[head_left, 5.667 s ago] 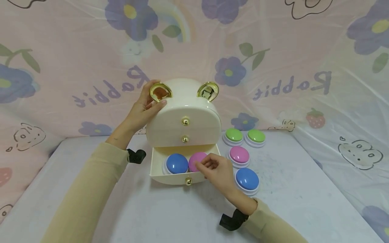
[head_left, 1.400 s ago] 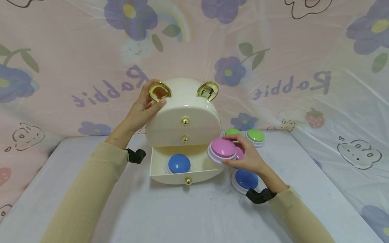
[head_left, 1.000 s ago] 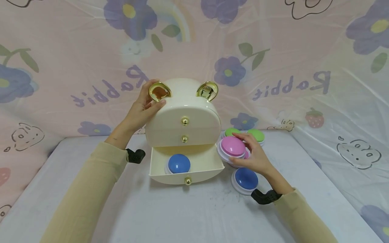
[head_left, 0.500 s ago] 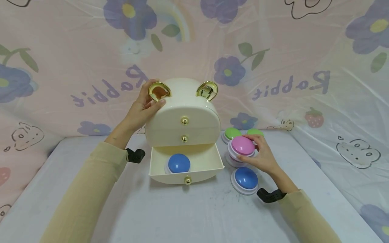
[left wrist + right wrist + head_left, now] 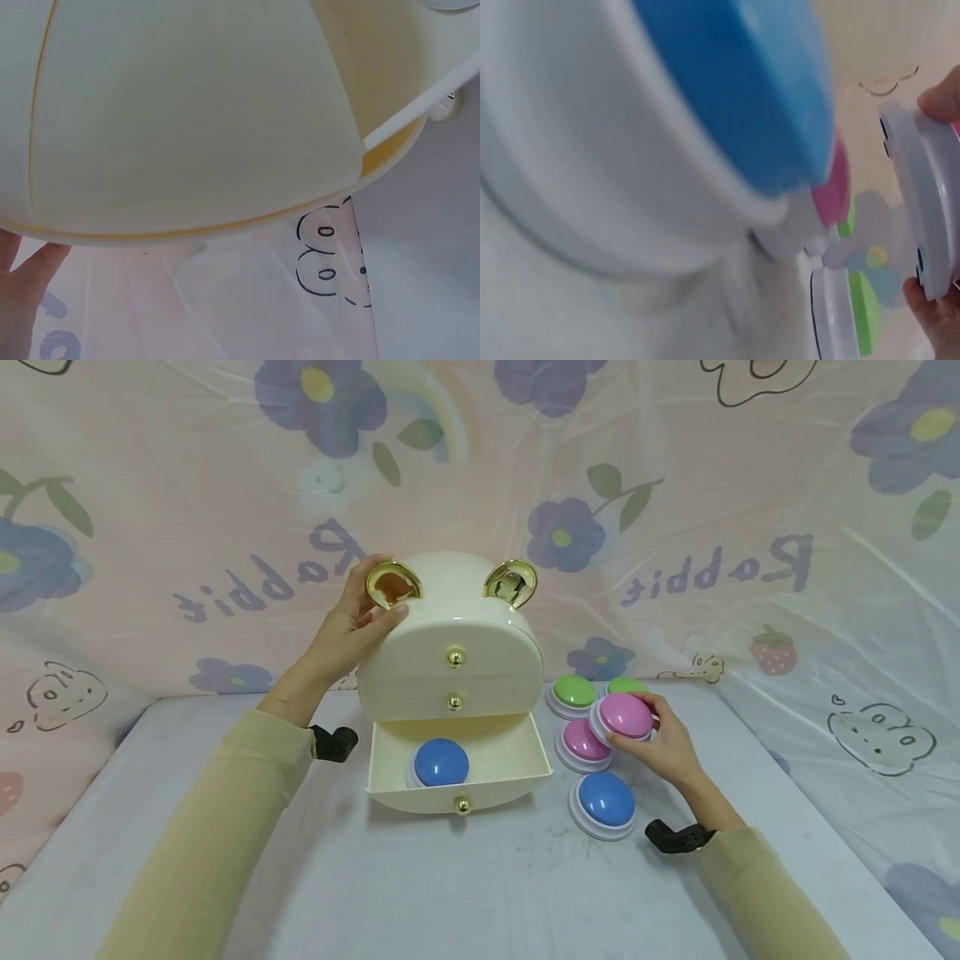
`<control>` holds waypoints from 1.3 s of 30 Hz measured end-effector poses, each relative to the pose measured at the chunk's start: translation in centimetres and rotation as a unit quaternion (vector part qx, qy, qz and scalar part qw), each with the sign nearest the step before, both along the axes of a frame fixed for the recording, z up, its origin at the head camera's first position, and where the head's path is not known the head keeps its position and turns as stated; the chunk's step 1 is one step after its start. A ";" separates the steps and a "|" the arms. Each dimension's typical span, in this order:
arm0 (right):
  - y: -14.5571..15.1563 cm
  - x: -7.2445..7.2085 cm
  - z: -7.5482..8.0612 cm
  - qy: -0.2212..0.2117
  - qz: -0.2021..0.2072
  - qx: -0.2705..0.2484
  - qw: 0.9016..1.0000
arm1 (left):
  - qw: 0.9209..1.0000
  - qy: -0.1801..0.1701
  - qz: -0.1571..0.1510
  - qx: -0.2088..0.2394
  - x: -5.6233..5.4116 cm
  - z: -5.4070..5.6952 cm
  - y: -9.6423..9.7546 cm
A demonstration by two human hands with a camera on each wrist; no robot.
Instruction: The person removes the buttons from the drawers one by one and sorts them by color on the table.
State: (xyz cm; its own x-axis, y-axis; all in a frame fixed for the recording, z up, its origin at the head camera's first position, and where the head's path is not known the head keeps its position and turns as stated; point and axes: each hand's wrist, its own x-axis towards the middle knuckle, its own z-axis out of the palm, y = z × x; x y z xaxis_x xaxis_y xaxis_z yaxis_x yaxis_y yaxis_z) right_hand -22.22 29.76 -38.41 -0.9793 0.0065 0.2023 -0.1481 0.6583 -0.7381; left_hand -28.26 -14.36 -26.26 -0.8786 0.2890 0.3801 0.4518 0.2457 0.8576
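In the head view my left hand (image 5: 345, 631) grips the upper left of a cream drawer box (image 5: 450, 672), beside one of its gold-rimmed ears (image 5: 393, 585). Its lowest drawer (image 5: 506, 752) is pulled out and contains a blue push button (image 5: 442, 762) with a white base. My right hand (image 5: 667, 747) holds a pink push button (image 5: 626, 716) between thumb and fingers, to the right of the drawer. From the right wrist view, the held button's white base (image 5: 922, 195) hangs tilted, clear of the table.
On the table (image 5: 450, 893), right of the box, another pink button (image 5: 585, 741) stands between a blue one (image 5: 606, 800) in front and a green one (image 5: 573, 692) behind. A second green button (image 5: 626, 685) is partly hidden by the held one. Patterned cloth (image 5: 465, 502) hangs behind.
My right hand took the pink button out of the drawer and carried it rightward past the other pink button. My left hand stayed on the box.
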 end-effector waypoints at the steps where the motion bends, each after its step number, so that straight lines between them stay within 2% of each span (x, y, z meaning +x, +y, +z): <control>1: 0.2 0.0 -0.1 -0.007 -0.005 0.002 1.000 | 1.000 -0.001 0.000 0.000 0.0 0.0 0.0; 5: 0.8 -0.1 -0.5 -0.023 -0.020 0.005 1.000 | 1.000 -0.002 0.000 0.001 0.0 0.0 0.0; 13: 1.6 0.1 -0.8 -0.028 -0.039 0.006 0.999 | 1.000 0.003 -0.003 0.003 0.1 0.0 0.0; 26: 2.5 0.2 -1.2 -0.079 -0.074 0.028 0.994 | 1.000 0.003 0.000 0.006 0.0 0.0 0.0; 39: 2.9 0.0 -1.7 -0.117 -0.075 0.067 0.988 | 1.000 0.006 -0.005 0.007 -0.1 0.0 0.0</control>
State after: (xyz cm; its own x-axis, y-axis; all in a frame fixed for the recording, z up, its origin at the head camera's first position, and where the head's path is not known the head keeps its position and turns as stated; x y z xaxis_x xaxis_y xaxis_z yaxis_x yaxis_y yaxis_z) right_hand -22.20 32.65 -40.14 -0.9893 0.1444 -0.0206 0.1236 0.7546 -0.6444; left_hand -28.32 -14.32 -26.26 -0.8712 0.2915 0.3950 0.4644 0.2286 0.8556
